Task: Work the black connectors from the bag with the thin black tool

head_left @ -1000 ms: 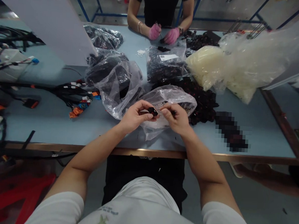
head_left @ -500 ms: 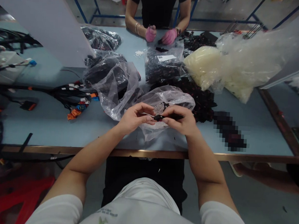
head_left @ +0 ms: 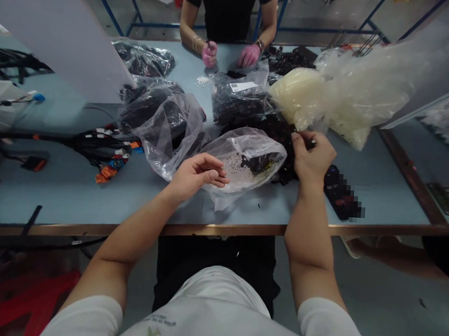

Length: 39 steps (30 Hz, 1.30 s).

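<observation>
My left hand [head_left: 195,174] hovers over the near edge of a clear plastic bag [head_left: 248,157] holding small white and black parts; its fingers are loosely curled and seem to hold nothing. My right hand [head_left: 312,153] has reached out to the right, over a heap of black connectors [head_left: 287,141]. Its fingers are pinched around a small dark part that I can barely make out.
Several clear bags of black parts [head_left: 163,113] lie on the light blue table [head_left: 74,194]. A bag of cream parts [head_left: 308,99] sits at the right. Wire harnesses with coloured plugs [head_left: 103,153] lie at the left. Opposite, a person's pink-gloved hands [head_left: 248,55] work.
Both hands were together on a small black connector. Now my right hand has moved away to the right over the black heap, and my left hand stays, fingers loose.
</observation>
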Each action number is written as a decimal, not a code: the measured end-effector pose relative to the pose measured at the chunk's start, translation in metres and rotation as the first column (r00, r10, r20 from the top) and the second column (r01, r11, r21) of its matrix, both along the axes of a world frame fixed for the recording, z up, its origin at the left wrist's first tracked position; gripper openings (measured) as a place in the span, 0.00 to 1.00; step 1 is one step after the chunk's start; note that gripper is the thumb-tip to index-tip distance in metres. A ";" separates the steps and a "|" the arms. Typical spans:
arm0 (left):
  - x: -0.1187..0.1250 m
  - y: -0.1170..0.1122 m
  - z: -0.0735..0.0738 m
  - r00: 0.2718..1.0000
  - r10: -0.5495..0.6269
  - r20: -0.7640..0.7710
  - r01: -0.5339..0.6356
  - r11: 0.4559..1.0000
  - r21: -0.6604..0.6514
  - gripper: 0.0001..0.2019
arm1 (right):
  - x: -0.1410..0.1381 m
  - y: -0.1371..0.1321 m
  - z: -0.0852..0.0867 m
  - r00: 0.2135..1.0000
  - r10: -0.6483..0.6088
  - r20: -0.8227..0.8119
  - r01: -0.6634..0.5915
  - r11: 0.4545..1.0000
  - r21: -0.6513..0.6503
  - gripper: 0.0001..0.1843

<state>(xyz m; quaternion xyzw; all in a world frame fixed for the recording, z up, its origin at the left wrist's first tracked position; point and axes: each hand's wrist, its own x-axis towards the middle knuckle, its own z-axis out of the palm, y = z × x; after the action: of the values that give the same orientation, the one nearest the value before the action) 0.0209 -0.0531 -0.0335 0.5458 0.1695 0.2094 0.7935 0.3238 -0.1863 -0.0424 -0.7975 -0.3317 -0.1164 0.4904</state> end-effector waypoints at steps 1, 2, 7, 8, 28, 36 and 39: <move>-0.001 0.000 0.001 1.000 -0.001 0.006 0.001 1.000 0.002 0.22 | 0.001 0.000 -0.002 0.999 0.000 0.040 0.003 0.998 -0.070 0.19; -0.001 0.000 0.002 1.000 -0.001 0.012 0.001 1.000 0.003 0.22 | 0.002 0.000 -0.003 0.997 0.004 0.072 0.005 0.993 -0.115 0.20; -0.013 0.008 0.015 0.999 0.032 0.016 -0.032 0.999 0.044 0.24 | -0.007 -0.004 0.001 0.984 -0.049 0.172 0.057 0.997 -0.042 0.25; -0.017 0.012 0.017 0.997 0.072 0.033 -0.074 0.995 0.069 0.24 | -0.012 -0.006 0.003 0.979 -0.069 0.192 0.072 0.997 -0.007 0.26; -0.045 0.094 0.002 0.768 0.638 -0.055 -0.424 0.571 0.704 0.07 | -0.100 0.015 0.003 0.677 0.733 0.065 -0.410 0.449 -0.794 0.21; -0.036 0.102 -0.011 0.653 0.563 -0.507 0.373 0.343 0.862 0.17 | -0.108 0.023 0.011 0.727 0.683 -0.075 -0.362 0.288 -0.886 0.21; -0.035 0.102 -0.017 0.662 0.533 -0.527 0.486 0.230 0.843 0.23 | -0.111 0.026 0.013 0.730 0.676 -0.095 -0.349 0.251 -0.903 0.22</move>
<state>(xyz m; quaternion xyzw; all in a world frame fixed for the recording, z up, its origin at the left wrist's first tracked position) -0.0138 0.0491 -0.0510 0.9398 0.3187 0.0349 0.1183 0.2125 -0.1606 -0.0296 -0.7420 -0.6587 0.1162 -0.0450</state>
